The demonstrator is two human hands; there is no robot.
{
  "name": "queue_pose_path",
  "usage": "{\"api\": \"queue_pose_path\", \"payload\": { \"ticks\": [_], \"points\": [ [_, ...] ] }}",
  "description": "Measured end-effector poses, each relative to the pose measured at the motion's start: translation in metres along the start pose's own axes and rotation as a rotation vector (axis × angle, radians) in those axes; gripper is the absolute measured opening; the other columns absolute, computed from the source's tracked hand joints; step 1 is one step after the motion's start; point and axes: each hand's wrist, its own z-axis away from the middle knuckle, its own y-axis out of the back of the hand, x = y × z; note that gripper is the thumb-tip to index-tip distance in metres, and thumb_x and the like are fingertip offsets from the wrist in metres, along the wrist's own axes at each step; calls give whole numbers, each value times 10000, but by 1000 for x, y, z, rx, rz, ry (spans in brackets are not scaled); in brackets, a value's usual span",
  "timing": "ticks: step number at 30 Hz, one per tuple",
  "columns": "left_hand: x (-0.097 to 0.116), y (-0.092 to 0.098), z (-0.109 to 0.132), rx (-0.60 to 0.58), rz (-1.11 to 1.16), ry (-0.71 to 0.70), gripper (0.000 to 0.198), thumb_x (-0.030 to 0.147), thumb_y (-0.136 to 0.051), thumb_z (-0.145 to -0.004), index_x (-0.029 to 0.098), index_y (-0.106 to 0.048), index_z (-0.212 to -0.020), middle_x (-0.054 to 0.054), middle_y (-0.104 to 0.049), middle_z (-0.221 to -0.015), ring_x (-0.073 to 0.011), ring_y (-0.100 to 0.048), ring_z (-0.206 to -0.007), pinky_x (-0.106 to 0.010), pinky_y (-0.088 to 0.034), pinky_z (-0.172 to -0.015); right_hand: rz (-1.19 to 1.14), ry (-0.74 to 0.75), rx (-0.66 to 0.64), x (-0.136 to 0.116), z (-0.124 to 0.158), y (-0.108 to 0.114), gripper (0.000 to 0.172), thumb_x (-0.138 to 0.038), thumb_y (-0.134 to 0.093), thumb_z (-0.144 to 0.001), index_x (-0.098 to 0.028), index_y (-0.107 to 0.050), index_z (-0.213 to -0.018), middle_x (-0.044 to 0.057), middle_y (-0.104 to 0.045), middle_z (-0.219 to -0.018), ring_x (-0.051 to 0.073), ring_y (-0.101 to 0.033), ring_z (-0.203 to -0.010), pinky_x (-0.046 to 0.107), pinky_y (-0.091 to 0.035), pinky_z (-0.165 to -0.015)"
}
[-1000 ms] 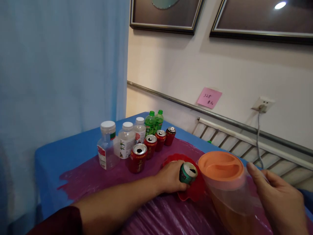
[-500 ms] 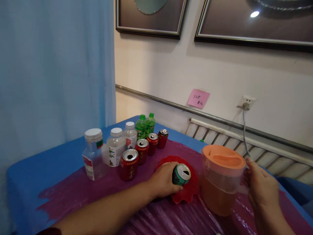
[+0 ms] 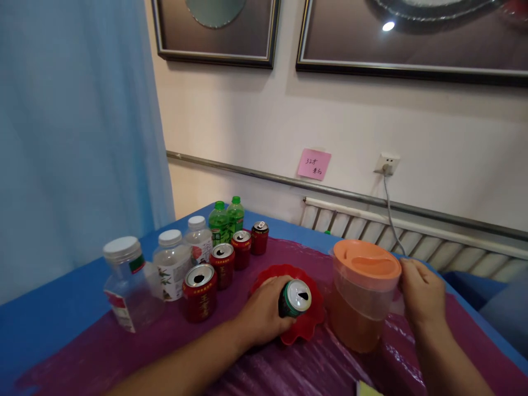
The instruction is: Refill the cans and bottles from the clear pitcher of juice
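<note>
My left hand (image 3: 266, 311) is wrapped round a green drink can (image 3: 297, 298), which tilts to the right over a scalloped red plate (image 3: 310, 330). The can's top is opened, its dark mouth showing. On the right, my right hand (image 3: 423, 289) is closed on the handle side of a clear plastic pitcher (image 3: 361, 311). An orange lid (image 3: 366, 258) covers the pitcher, and brownish liquid fills its lower part. The handle itself is mostly hidden by my fingers.
Left of the plate stand several red cans (image 3: 200, 294), clear bottles with white caps (image 3: 171, 267) and two green bottles (image 3: 219, 224). Purple plastic film (image 3: 136, 357) lies over the blue table cover (image 3: 78, 283). Behind are a radiator (image 3: 416, 236) and a plugged-in cable (image 3: 391, 212).
The view has turned slightly to the right, so most things sit further left. Both hands keep their grips, and the can looks tilted a little more to the right.
</note>
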Motion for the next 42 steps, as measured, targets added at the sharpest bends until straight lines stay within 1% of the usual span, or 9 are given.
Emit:
{"api": "queue_pose_path", "payload": {
  "ticks": [2,5,9,15,25,30,36,39,42],
  "points": [
    [0,0,-1,1,16,8,635,169,-751,-620,247,-594,-1231,-56,-667,-1301,-285,-599,-1213,-401,-443,-1069,-61,-81,18,-2,-2,1,201,-376,-540,-747,-206,-594,-654,-48,-492,-606,154,-449,-620,272,-353,-563],
    [-1,0,-2,-3,45,22,683,142,-743,-621,245,-571,-1274,-57,-659,-1310,-276,-594,-1225,-402,-436,-1087,-114,-127,30,-2,-5,1,197,-366,-542,-696,-197,-642,-687,-32,-563,-653,171,-488,-665,285,-380,-616],
    [1,1,-3,-8,71,41,670,145,-750,-619,251,-575,-1256,-51,-672,-1286,-278,-610,-1202,-407,-454,-1070,-120,-138,30,1,-9,1,206,-373,-537,-688,-200,-649,-694,-25,-578,-663,180,-499,-674,291,-388,-633],
    [7,4,-5,-33,128,-6,579,97,-690,-639,261,-592,-1185,-17,-705,-1203,-239,-653,-1123,-342,-499,-996,-109,-162,51,3,-13,1,204,-379,-541,-672,-204,-643,-692,-20,-591,-665,183,-510,-672,288,-390,-621],
    [10,5,-8,-20,180,47,620,85,-716,-612,239,-585,-1198,-38,-695,-1249,-246,-642,-1168,-363,-477,-1048,-364,-274,132,11,-22,-3,218,-350,-616,-618,-202,-630,-778,-32,-621,-700,156,-541,-626,261,-423,-553],
    [14,6,-10,27,269,129,639,173,-752,-611,223,-563,-1220,-55,-695,-1248,-266,-636,-1185,-408,-477,-1077,-363,-328,199,4,-25,-2,198,-380,-628,-648,-207,-627,-744,-1,-650,-729,183,-576,-659,293,-448,-573],
    [7,7,-14,46,422,123,650,269,-779,-656,195,-560,-1264,-91,-690,-1290,-280,-650,-1194,-409,-505,-1063,-411,-341,242,4,-27,-4,183,-380,-623,-678,-215,-614,-756,14,-647,-772,198,-588,-700,319,-466,-617],
    [0,6,-15,53,500,104,690,313,-804,-672,185,-553,-1302,-109,-684,-1317,-292,-653,-1202,-409,-513,-1059,-460,-236,400,-6,-26,0,216,-384,-612,-702,-226,-555,-838,7,-612,-842,205,-612,-794,355,-505,-748],
    [-3,6,-16,71,539,110,721,343,-829,-660,178,-560,-1308,-116,-688,-1317,-304,-654,-1205,-413,-519,-1051,-485,120,588,-35,-15,8,215,-353,-625,-739,-238,-515,-883,45,-599,-1004,224,-620,-971,409,-485,-935]
  ]
}}
